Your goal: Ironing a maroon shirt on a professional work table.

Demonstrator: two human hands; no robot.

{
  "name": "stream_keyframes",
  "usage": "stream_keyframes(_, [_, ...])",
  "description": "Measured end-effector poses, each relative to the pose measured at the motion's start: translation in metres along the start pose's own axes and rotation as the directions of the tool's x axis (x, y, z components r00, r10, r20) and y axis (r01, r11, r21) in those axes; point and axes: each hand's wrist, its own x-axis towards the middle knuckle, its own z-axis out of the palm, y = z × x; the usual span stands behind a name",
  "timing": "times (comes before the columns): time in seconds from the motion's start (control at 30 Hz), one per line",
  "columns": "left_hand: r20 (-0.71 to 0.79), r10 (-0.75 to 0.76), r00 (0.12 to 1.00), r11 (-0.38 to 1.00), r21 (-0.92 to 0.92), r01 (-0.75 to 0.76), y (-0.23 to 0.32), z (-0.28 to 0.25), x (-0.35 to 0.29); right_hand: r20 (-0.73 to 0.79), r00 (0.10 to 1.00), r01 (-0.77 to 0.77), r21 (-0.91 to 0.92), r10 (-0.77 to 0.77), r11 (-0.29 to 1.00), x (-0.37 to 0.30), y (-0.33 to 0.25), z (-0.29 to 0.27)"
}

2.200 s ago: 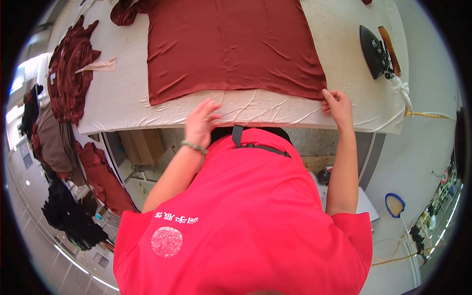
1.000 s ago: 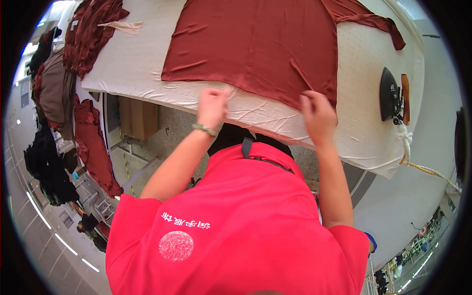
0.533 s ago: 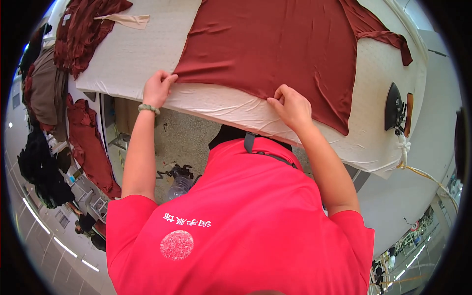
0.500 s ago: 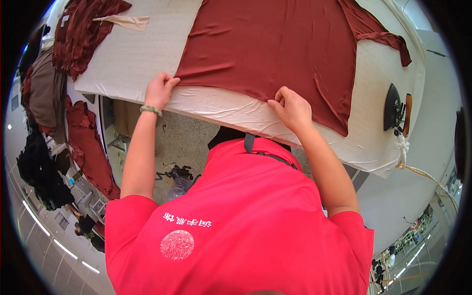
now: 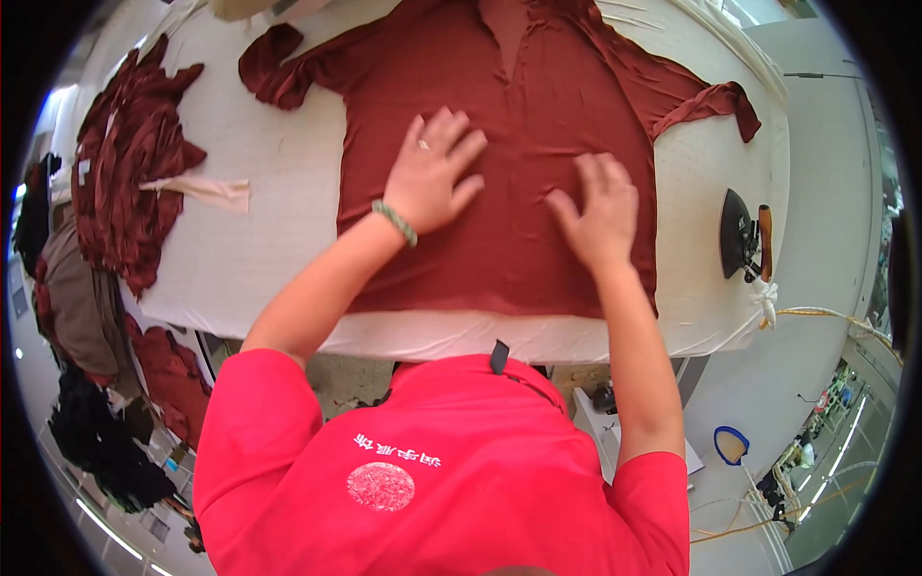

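A dark red long-sleeved shirt (image 5: 499,259) lies spread on the white-covered table (image 5: 250,278), its neck opening at the far end and its hem along the near edge. My left hand (image 5: 434,171), a green bracelet at the wrist, rests over the middle-left of the shirt with fingers spread. To the right, my right hand (image 5: 600,209) is over the shirt's front, fingers stretched out and slightly blurred. Neither hand grips the cloth. Both sleeves stick out sideways, their ends crumpled.
An iron (image 5: 738,235) with a brown handle stands at the table's right side, its cord running off right. Crumpled dark red garments (image 5: 139,163) lie at the far left, beside a pale cloth strip (image 5: 216,192). More clothes (image 5: 82,298) hang past the left edge.
Both hands have let go of the shirt's near hem and moved forward onto its front, opening flat. The view has shifted, so the neck and left sleeve now show.
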Motion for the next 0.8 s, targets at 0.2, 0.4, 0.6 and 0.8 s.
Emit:
stream_keyframes(0.2, [-0.047, 0.281, 0.959, 0.960, 0.018, -0.280, -0.080, 0.008, 0.115, -0.015, 0.925, 0.377, 0.121, -0.379, 0.918, 0.080, 0.009, 0.020])
stream_keyframes(0.4, [-0.092, 0.428, 0.899, 0.896, 0.172, -0.409, -0.133, 0.012, 0.208, -0.222, 0.974, 0.037, -0.049, -0.047, 0.998, 0.191, 0.003, 0.049])
stream_keyframes(0.6, [-0.084, 0.373, 0.924, 0.926, 0.091, -0.366, -0.133, 0.023, 0.265, -0.156, 0.958, 0.270, 0.186, -0.242, 0.945, 0.136, -0.068, 0.058])
stream_keyframes(0.8, [-0.069, 0.277, 0.958, 0.961, 0.021, -0.277, -0.112, 0.041, 0.294, 0.029, 0.986, 0.151, 0.239, -0.163, 0.959, 0.046, -0.101, 0.058])
